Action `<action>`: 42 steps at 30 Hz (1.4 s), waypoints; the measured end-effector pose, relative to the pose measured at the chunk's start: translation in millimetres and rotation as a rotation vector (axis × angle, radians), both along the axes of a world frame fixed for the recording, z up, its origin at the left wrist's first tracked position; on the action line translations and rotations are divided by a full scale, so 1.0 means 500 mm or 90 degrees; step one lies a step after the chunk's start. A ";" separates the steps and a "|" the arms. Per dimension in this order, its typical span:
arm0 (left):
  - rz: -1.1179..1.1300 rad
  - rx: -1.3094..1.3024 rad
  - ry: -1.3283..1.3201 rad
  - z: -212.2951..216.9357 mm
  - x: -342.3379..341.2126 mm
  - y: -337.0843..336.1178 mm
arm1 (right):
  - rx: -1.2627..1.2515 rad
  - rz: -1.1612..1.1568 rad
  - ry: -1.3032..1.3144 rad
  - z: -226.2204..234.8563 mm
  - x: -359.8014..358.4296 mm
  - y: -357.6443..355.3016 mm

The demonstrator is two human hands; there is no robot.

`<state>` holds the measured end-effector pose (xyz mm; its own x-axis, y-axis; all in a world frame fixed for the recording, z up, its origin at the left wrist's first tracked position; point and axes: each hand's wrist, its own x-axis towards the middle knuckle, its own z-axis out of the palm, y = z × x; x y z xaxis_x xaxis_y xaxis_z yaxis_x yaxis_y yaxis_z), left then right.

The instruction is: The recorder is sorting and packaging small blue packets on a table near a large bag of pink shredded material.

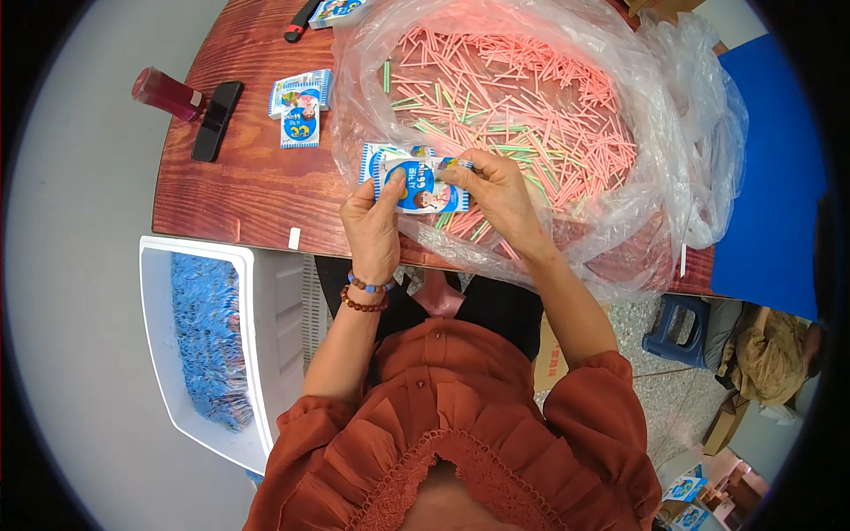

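Your left hand [370, 228] and right hand [503, 196] pinch packets [426, 187] at the near-left edge of the plastic sheet [686, 181]; many sticks [549, 106] remain loose on it, while the bin [282, 341] to its left appears well filled.

You seem to be in a small packing workshop. Your wooden table [190, 195] carries a big clear bag [708, 168] spread open under heaps of pink and green sticks [558, 115], far more than a household needs. The packet [434, 200] you hold matches the others [302, 124] on the table. Beside you, a white foam box [282, 310] holds a mass of blue pieces [205, 345]. A plastic stool [677, 329], a carton [727, 424] and the speckled hard floor [642, 389] also suggest a workroom.
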<state>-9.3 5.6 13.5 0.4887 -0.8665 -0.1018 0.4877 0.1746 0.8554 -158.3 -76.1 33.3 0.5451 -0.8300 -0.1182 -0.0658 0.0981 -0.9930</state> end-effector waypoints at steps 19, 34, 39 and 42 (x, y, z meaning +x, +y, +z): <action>0.025 0.005 0.094 0.008 -0.027 -0.008 | -0.001 -0.072 -0.173 -0.007 -0.035 -0.002; -0.008 0.005 0.123 0.006 -0.028 0.016 | -0.674 0.118 0.115 0.039 -0.027 0.024; 0.024 0.043 0.154 -0.003 -0.011 0.049 | -0.564 0.198 0.027 0.011 -0.049 0.024; 0.023 0.045 0.104 0.004 0.027 0.068 | -0.483 0.194 0.083 0.000 -0.107 -0.041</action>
